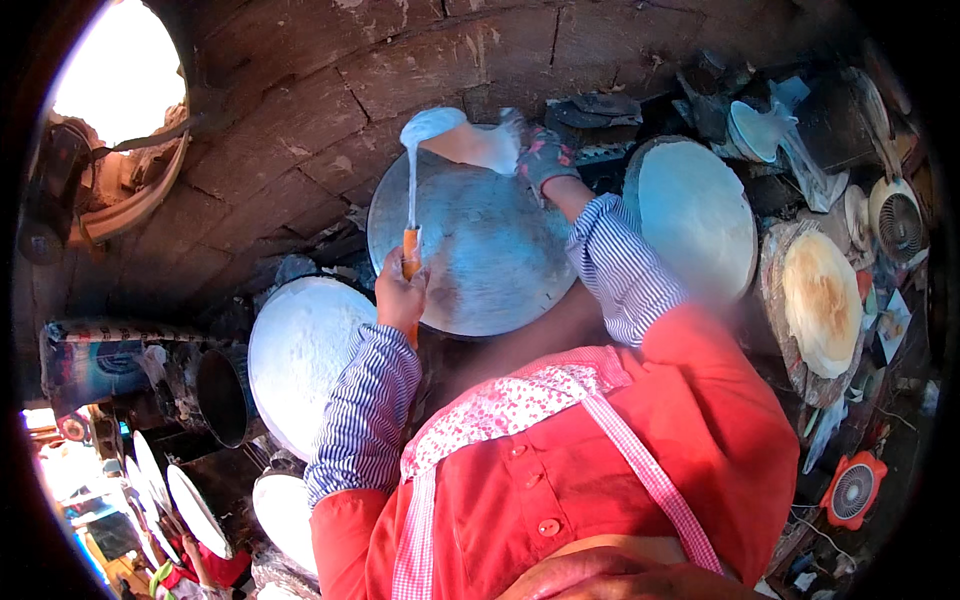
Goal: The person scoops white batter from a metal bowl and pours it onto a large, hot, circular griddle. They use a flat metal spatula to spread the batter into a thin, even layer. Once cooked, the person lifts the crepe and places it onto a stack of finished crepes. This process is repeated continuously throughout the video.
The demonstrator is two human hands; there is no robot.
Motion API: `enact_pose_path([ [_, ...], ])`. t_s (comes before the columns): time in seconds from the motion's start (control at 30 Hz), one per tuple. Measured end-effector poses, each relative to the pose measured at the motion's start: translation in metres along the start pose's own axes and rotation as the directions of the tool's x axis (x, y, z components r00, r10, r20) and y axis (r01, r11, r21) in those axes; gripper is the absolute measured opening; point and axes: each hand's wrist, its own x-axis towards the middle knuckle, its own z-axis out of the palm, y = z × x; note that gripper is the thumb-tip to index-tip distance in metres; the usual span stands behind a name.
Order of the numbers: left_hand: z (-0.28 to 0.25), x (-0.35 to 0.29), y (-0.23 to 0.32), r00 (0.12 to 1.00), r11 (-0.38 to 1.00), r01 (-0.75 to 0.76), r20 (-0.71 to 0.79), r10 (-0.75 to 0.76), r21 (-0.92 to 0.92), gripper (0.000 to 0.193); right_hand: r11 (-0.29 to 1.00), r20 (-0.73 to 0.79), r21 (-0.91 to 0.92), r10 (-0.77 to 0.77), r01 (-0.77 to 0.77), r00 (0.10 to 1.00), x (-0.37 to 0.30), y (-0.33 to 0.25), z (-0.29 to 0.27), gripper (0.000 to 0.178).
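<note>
My left hand [402, 292] is closed round the orange handle of a long ladle [412, 190]. Its bowl, coated in white batter, is over the far-left rim of a round grey griddle [480, 250]. At the griddle's far-right rim is my right hand [547, 160], in a dark flowered glove with its fingers curled. A blurred pale thing [508, 140] is at its fingertips; its kind cannot be made out. Beside the ladle bowl, a brown and white patch [470, 147] covers the griddle's far edge. The griddle's surface looks mostly bare and streaked.
White-covered round griddles stand right [695, 215] and left [305, 350]. Farther right, a browned flatbread [822, 300] lies on a round board. A bowl [755, 130], a grey fan [897, 218] and an orange fan [852, 490] stand there. Another person [200, 565] is at the lower left.
</note>
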Motion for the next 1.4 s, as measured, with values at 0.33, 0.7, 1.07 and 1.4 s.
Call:
enact_pose_path([
  [0.33,-0.004,-0.015,-0.017,0.994,0.975,-0.01,-0.109,-0.014,-0.221,0.037,0.845,0.16,-0.366,-0.355,0.389,0.921,0.006,-0.021,-0.001,0.033],
  [0.7,-0.035,-0.056,0.005,0.992,0.883,0.009,-0.105,-0.066,-0.469,0.041,0.942,0.035,-0.061,-0.327,0.329,0.944,0.001,-0.062,0.028,0.031],
  [1.07,-0.095,-0.146,0.005,0.952,0.651,-0.127,-0.277,-0.133,-0.748,0.028,0.968,0.009,-0.097,-0.233,0.232,0.973,-0.008,-0.052,-0.011,0.028],
  [1.4,-0.128,-0.189,-0.011,0.918,0.537,-0.077,-0.269,-0.29,-0.84,0.045,0.73,0.255,-0.127,-0.63,0.671,0.733,-0.079,-0.077,0.006,0.03],
])
